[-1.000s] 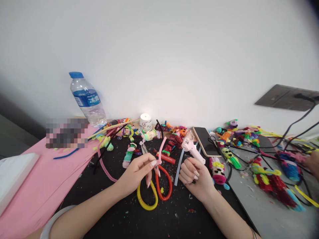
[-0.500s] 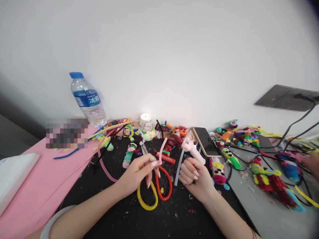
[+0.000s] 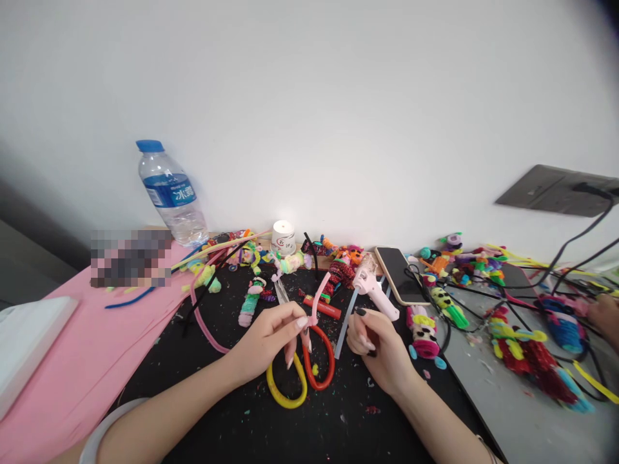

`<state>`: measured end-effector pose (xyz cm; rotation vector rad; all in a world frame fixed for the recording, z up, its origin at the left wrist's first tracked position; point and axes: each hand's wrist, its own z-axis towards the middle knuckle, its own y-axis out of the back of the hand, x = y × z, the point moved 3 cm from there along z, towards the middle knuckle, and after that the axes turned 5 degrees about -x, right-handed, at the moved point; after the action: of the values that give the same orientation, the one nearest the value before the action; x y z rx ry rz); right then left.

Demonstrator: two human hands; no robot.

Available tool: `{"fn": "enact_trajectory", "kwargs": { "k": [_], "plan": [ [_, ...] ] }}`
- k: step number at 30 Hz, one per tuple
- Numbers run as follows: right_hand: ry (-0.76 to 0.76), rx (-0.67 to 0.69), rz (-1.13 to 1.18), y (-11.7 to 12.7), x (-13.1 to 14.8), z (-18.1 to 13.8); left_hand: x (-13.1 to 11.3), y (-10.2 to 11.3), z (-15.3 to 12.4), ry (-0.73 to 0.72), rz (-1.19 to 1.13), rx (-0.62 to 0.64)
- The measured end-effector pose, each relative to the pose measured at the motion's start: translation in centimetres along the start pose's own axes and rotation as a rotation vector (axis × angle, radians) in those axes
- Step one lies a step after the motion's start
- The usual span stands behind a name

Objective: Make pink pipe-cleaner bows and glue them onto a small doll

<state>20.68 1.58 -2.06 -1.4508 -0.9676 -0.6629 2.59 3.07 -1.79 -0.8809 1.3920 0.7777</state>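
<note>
A short pink pipe cleaner (image 3: 321, 293), bent with a small curl at its lower end, stands up from the fingertips of my left hand (image 3: 275, 332), which pinches it. Directly under that hand lie scissors with one yellow and one red handle (image 3: 330, 361), blades pointing away. My right hand (image 3: 380, 345) is curled closed over the black mat, and its palm side is hidden, so whether it holds anything does not show. Just beyond it rests a pale pink glue gun (image 3: 374, 290) with a translucent glue stick (image 3: 345, 328) poking out toward me.
Behind lie a red tube (image 3: 322, 307), a phone (image 3: 401, 276), an upturned paper cup (image 3: 283, 237) and several fuzzy dolls (image 3: 251, 301). A water bottle (image 3: 171, 196) leans on the wall. Black cables (image 3: 532, 283) cross the right side, where another person's hand (image 3: 604, 316) shows.
My right hand has turned a little, its thumb now lying on top. The pink pipe cleaner has shifted slightly right and tilts more, still in my left fingertips.
</note>
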Motion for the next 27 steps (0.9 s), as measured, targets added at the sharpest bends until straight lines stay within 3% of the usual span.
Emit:
{"fn": "enact_trajectory", "kwargs": {
  "k": [5, 9, 14, 18, 27],
  "plan": [
    [0.186, -0.067, -0.411, -0.1, 0.3, -0.6, 0.2, -0.1, -0.1, 0.014, 0.019, 0.053],
    [0.418, -0.073, -0.792, -0.6, 0.8, -1.4, 0.5, -0.2, -0.1, 0.023, 0.031, 0.086],
    [0.763, 0.018, -1.117, -1.8, 1.6, -2.0, 0.2, -0.3, -0.3, 0.048, 0.016, 0.128],
    [0.879, 0.054, -1.253, -2.2, 1.6, -1.9, 0.0, -0.5, -0.4, 0.082, -0.001, 0.166],
    [0.929, 0.086, -1.279, -2.5, 1.7, -1.9, 0.6, -0.8, -0.6, 0.096, -0.034, 0.193]
  ]
}}
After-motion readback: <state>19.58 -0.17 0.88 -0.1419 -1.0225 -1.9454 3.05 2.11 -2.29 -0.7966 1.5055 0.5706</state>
